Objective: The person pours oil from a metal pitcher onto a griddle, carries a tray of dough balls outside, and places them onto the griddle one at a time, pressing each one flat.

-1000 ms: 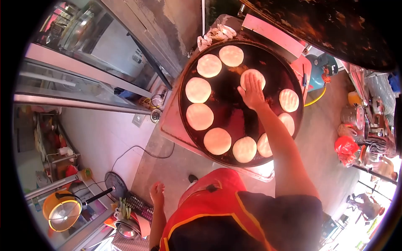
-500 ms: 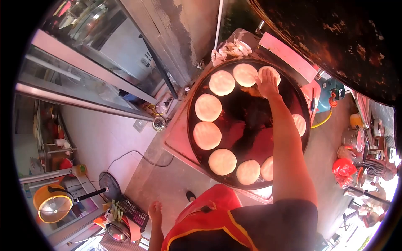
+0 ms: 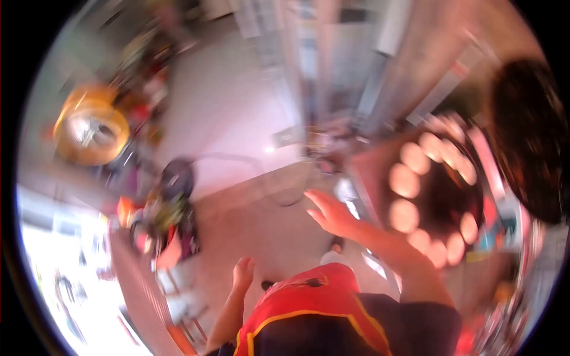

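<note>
The whole view has swung away in a heavy blur: the head has turned to the left, so the concrete floor now fills the middle and the round black griddle has slid to the right edge, well off to the right of the right hand. Half a second ago that hand lay flat on a dough round at the griddle's far rim. Now it has lifted clear and hangs in the air over the floor, its grip wide, fingers spread, holding nothing. The pale dough rounds sit in their ring around the griddle's dark middle as before, none of them touched, and the last one pressed appears left in place among the others, though the blur hides detail. A dark raised lid looms beyond them, further right again. Far to the left of the grip, an orange-rimmed metal pan has come up into view. The left hand stays low beside the red apron, its grip loose and empty, just below and left of the right one.
</note>
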`<state>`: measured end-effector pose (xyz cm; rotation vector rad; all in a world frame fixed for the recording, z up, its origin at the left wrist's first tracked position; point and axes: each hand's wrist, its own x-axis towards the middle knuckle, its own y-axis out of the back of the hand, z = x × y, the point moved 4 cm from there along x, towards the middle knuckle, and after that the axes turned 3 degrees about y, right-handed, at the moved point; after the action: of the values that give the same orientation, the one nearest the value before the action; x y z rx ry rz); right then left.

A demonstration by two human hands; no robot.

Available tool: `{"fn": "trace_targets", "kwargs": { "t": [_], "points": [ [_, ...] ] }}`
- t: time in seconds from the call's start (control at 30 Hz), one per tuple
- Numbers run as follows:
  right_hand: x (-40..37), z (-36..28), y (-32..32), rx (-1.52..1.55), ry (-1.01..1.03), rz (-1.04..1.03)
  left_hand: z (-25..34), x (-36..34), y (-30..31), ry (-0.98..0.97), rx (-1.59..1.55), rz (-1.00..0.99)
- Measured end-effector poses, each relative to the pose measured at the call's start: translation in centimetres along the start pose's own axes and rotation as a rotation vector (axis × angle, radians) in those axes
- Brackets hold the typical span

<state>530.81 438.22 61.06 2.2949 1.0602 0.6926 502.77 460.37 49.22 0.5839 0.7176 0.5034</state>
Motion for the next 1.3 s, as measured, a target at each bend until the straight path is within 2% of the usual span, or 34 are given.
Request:
{"fn": "trace_targets", "kwargs": {
  "t": [0.03, 0.07, 0.13, 0.2, 0.3, 0.37, 0.47, 0.57, 0.67, 0.77, 0.87, 1.0, 1.1, 1.13, 1.23, 1.3],
  "points": [
    [1.3, -3.5, -4.1, 0.045, 0.054, -0.06, -2.6, -1.0, 1.9, -0.085, 0.028, 0.094],
    [2.4, -7.2, -8.2, 0.093, 0.111, -0.135, -4.4, -2.7, 4.1, -0.142, -0.133, 0.177],
    [4.4, -13.9, -17.3, 0.158, 0.185, -0.267, -10.7, -4.9, 8.3, -0.064, -0.237, 0.3],
    [5.6, -19.3, -26.7, 0.307, 0.211, -0.465, -16.5, -7.6, 12.2, 0.063, -0.503, 0.398],
    [6.6, -29.7, -39.6, 0.489, 0.241, -0.748, -23.6, -14.0, 20.3, 0.168, -0.604, 0.67],
    [6.8, -36.3, -46.0, 0.596, 0.282, -0.894, -28.1, -17.6, 23.8, 0.243, -0.72, 0.826],
    [8.2, -46.5, -53.9, 0.717, 0.292, -1.093, -37.4, -20.8, 27.3, 0.221, -0.87, 1.111],
    [9.1, -55.6, -61.2, 0.967, 0.102, -1.278, -42.6, -25.5, 31.8, 0.26, -1.092, 1.326],
    [9.9, -62.8, -70.8, 1.077, -0.036, -1.403, -47.2, -29.5, 36.4, 0.244, -1.367, 1.479],
    [9.3, -70.2, -79.5, 1.018, -0.011, -1.5, -53.4, -32.7, 41.5, 0.307, -1.423, 1.659],
    [7.4, -75.5, -88.7, 0.991, -0.071, -1.678, -62.7, -34.7, 46.8, 0.357, -1.525, 1.842],
    [5.9, -79.1, -97.6, 0.859, -0.2, -1.777, -77.8, -36.2, 52.6, 0.632, -1.726, 1.956],
    [5.7, -81.0, -101.5, 0.778, -0.215, -1.837, -86.5, -38.7, 56.5, 0.978, -1.484, 1.896],
    [5.7, -81.4, -102.9, 0.753, -0.204, -1.858, -88.9, -39.1, 57.6, 1.026, -1.418, 1.886],
    [5.5, -82.7, -105.3, 0.672, -0.203, -1.901, -93.1, -40.2, 59.1, 1.194, -1.256, 1.862],
    [5.0, -83.4, -106.5, 0.643, -0.206, -1.939, -91.8, -40.0, 61.2, 1.362, -1.279, 1.65]
  ]
}}
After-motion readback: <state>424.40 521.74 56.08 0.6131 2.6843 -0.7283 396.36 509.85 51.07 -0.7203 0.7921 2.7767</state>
